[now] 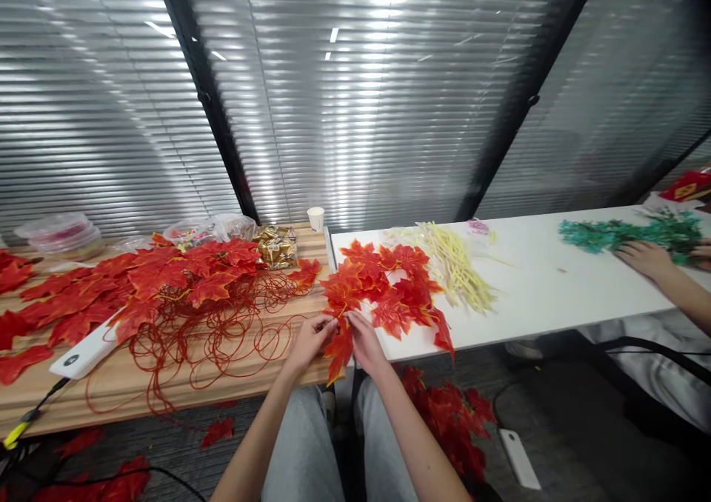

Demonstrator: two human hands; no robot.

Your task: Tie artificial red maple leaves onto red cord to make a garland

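Observation:
My left hand [309, 341] and my right hand [364, 341] meet at the table's near edge, both pinched on one red-orange artificial maple leaf [340, 350] that hangs down between them. Just beyond lies a pile of red maple leaves [389, 283] on the white table [527, 295]. Pale yellow plastic stems [458, 269] lie in a heap to its right. On the wooden table [167, 383] to the left, a garland of red leaves [155, 280] sprawls over tangled red wire [222, 324].
A paper cup [315, 218], gold-wrapped packets [276, 246], clear bags [214, 228] and plastic tubs [61, 235] stand at the back. A white glue gun [83, 354] lies at left. Another person's hand [644, 258] rests by green foliage [622, 234]. Red leaves [449, 413] litter the floor.

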